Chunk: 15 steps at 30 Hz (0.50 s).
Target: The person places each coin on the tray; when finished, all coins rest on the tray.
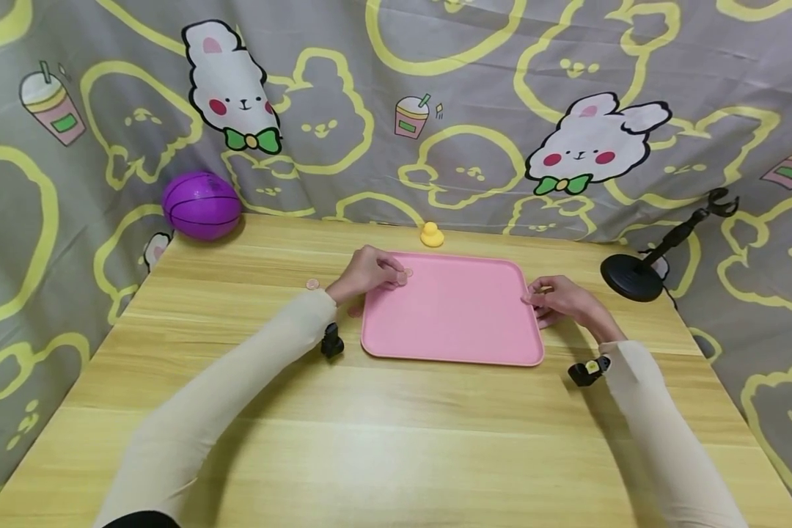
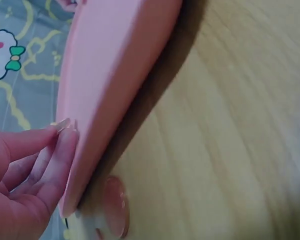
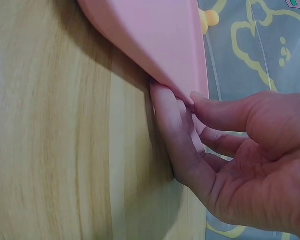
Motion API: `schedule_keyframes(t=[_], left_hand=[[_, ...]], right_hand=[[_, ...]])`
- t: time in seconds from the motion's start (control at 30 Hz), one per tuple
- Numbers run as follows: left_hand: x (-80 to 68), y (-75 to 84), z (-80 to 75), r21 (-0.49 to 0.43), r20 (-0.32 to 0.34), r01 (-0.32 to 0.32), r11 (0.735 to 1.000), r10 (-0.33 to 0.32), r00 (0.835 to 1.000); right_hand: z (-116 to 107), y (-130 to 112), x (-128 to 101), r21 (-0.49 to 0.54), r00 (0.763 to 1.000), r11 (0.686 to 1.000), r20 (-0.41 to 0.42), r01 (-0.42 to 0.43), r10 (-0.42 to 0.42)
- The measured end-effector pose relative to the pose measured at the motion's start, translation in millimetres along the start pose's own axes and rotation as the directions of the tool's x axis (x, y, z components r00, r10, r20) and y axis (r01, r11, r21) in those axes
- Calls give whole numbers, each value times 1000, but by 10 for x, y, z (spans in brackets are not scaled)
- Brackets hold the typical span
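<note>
Pink tray (image 1: 452, 315): flat on the wooden table (image 1: 396, 440), lying between the two hands.

Left hand (image 1: 367, 273): fingers curled over the tray's far corner, gripping its rim; the wrist view shows fingertips (image 2: 65, 135) against the edge.

Right hand (image 1: 564, 301): thumb above, fingers beneath the opposite rim, pinching it.

Small pink disc (image 1: 312, 284): on the table just outside the left hand.

Yellow duck (image 1: 432, 235): beyond the tray.

Purple ball (image 1: 201, 205): far beyond the left hand.

Black stand (image 1: 640, 275): just outside the right hand.

Pink tray (image 1: 452, 315), yellow duck (image 1: 431, 235), purple ball (image 1: 202, 205), seemingly pinkish coin (image 2: 115, 206).
</note>
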<state>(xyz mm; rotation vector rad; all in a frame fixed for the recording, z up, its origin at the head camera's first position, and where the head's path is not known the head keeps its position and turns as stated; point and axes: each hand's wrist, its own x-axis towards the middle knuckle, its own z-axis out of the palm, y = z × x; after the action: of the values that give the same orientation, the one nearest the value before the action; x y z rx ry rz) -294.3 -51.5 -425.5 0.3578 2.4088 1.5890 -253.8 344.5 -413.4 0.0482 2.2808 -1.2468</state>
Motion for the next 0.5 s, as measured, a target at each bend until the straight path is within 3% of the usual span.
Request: schedule_keyframes(t=[0.2, 0.5], left_hand=[[17, -12, 87, 135, 7, -38, 990, 37, 999], [22, 7, 129, 210, -5, -24, 977, 26, 1000]], right_hand=[[1, -3, 12, 7, 1000, 1000, 8, -9, 9], [-31, 11, 45, 10, 1000, 1000, 13, -19, 19]])
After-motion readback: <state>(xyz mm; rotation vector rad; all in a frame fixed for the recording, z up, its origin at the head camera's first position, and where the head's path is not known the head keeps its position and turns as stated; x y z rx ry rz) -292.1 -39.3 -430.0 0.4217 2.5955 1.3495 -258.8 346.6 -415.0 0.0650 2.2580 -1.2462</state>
